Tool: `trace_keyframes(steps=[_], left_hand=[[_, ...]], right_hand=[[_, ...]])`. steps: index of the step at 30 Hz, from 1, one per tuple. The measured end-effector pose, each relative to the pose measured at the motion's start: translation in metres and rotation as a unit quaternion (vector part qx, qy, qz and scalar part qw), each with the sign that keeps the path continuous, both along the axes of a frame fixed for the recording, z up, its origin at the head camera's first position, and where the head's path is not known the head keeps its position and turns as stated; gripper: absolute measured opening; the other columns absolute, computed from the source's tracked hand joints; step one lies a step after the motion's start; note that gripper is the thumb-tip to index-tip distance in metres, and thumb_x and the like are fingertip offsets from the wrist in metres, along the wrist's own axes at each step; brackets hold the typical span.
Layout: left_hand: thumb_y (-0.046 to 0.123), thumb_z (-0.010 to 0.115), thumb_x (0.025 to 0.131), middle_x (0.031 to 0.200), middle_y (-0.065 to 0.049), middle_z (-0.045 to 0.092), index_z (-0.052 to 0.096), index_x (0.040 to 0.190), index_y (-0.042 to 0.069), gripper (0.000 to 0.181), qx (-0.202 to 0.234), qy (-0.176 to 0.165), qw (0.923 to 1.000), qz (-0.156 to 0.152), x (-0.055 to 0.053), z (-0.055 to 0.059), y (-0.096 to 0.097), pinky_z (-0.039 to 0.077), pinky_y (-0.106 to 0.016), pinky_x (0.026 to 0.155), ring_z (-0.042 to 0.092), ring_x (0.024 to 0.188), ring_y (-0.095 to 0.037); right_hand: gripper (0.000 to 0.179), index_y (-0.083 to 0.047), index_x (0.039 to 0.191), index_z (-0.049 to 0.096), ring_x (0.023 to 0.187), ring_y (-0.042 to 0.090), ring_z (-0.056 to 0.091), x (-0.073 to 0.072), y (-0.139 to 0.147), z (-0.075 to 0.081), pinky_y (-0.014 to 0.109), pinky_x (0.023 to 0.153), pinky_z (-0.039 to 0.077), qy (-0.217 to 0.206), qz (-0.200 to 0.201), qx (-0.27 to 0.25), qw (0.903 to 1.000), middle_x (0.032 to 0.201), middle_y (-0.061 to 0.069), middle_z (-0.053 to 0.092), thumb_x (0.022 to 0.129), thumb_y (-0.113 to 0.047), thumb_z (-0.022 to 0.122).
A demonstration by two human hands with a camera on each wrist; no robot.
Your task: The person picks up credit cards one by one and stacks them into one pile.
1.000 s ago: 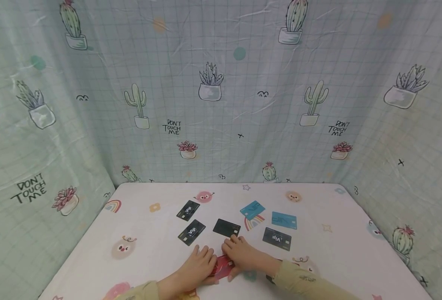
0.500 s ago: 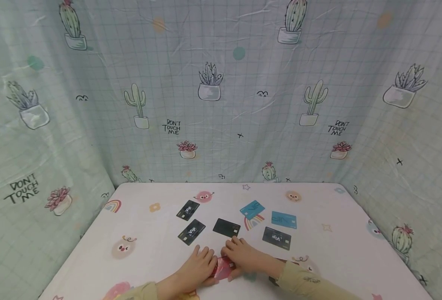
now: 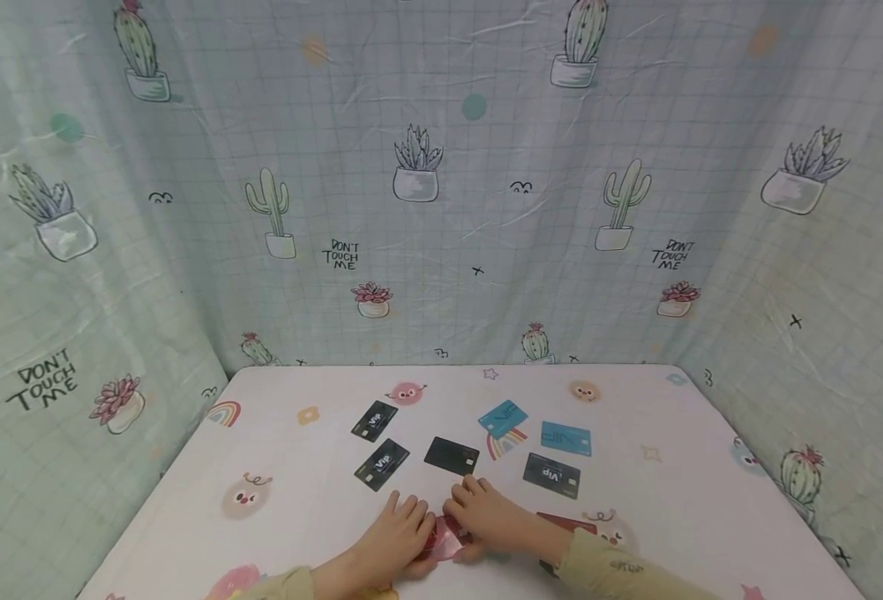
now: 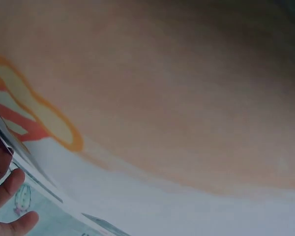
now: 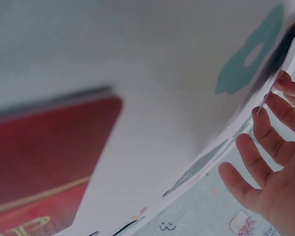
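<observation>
In the head view, my left hand (image 3: 396, 537) and my right hand (image 3: 486, 518) meet over the near middle of the table. Between them they grip a pink-and-red card (image 3: 446, 546), one hand at each side, fingers covering its ends. The right wrist view catches the thin card edge pinched by my right hand (image 5: 280, 142), with the other fingers spread loosely. At the left border of the left wrist view, the fingers of my left hand (image 4: 10, 191) show beside a thin edge. Just beyond the hands lies a plain black card (image 3: 452, 456).
Two black VIP cards (image 3: 382, 464) lie at the left. Toward the right are blue cards (image 3: 566, 438) and a black VIP card (image 3: 552, 476). A red card (image 5: 44, 157) lies partly beneath the right forearm, beside a dark card. A patterned curtain (image 3: 426, 275) borders the table.
The right hand and forearm have shifted slightly, exposing more of the red card beneath the forearm. The gripped card has tilted a little between the hands. The other cards stay put.
</observation>
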State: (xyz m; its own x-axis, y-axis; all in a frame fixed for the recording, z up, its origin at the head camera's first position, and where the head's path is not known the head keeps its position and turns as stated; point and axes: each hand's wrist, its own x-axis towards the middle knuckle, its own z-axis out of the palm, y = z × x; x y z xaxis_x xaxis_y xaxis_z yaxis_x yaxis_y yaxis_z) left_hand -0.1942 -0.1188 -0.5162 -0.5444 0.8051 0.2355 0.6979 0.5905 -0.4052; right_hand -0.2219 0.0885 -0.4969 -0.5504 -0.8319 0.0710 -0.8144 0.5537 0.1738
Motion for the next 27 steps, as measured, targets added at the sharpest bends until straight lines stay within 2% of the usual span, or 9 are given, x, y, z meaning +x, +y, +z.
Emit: trace_keyframes(steps=[5, 8, 13, 20, 27], left_hand=[[0.059, 0.037, 0.085, 0.102, -0.002, 0.054, 0.054, 0.110, 0.013, 0.055, -0.008, -0.038, 0.9992, 0.007, 0.002, 0.002, -0.001, 0.042, -0.046, 0.086, 0.049, 0.094, -0.017], [0.059, 0.038, 0.085, 0.104, -0.002, 0.054, 0.053, 0.112, 0.013, 0.055, -0.009, -0.045, 0.9989, 0.010, 0.002, 0.004, -0.002, 0.042, -0.046, 0.087, 0.049, 0.096, -0.017], [0.057, 0.040, 0.085, 0.098, -0.001, 0.053, 0.054, 0.108, 0.013, 0.052, 0.006, -0.016, 0.9998, 0.005, 0.002, 0.004, -0.001, 0.042, -0.045, 0.086, 0.048, 0.092, -0.016], [0.057, 0.046, 0.081, 0.098, -0.002, 0.052, 0.054, 0.109, 0.012, 0.053, 0.020, -0.013, 0.9997, 0.007, -0.001, 0.006, 0.001, 0.041, -0.046, 0.086, 0.048, 0.093, -0.018], [0.057, 0.048, 0.080, 0.095, -0.002, 0.052, 0.056, 0.105, 0.012, 0.051, 0.036, 0.011, 0.9993, -0.006, -0.004, 0.009, 0.003, 0.041, -0.045, 0.085, 0.048, 0.090, -0.018]], right_hand=[[0.051, -0.023, 0.101, 0.050, 0.081, 0.008, 0.035, 0.001, 0.001, -0.001, 0.022, 0.071, 0.034, -0.004, 0.001, -0.005, 1.0000, 0.088, -0.008, 0.045, 0.073, -0.065, 0.053], [0.051, -0.023, 0.102, 0.050, 0.082, 0.008, 0.034, 0.001, 0.002, -0.003, 0.022, 0.071, 0.034, -0.016, -0.002, -0.010, 0.9998, 0.088, -0.008, 0.045, 0.074, -0.065, 0.051], [0.054, -0.023, 0.104, 0.048, 0.083, 0.008, 0.034, 0.000, 0.004, -0.005, 0.022, 0.072, 0.033, -0.024, -0.011, -0.018, 0.9995, 0.090, -0.008, 0.046, 0.074, -0.068, 0.048], [0.055, -0.024, 0.110, 0.048, 0.086, 0.009, 0.036, 0.001, 0.006, 0.001, 0.024, 0.077, 0.035, -0.040, -0.034, -0.016, 0.9985, 0.094, -0.008, 0.047, 0.072, -0.064, 0.055], [0.059, -0.024, 0.112, 0.049, 0.090, 0.009, 0.037, 0.003, 0.010, 0.008, 0.027, 0.080, 0.037, -0.057, -0.048, -0.022, 0.9970, 0.098, -0.008, 0.047, 0.070, -0.063, 0.058]])
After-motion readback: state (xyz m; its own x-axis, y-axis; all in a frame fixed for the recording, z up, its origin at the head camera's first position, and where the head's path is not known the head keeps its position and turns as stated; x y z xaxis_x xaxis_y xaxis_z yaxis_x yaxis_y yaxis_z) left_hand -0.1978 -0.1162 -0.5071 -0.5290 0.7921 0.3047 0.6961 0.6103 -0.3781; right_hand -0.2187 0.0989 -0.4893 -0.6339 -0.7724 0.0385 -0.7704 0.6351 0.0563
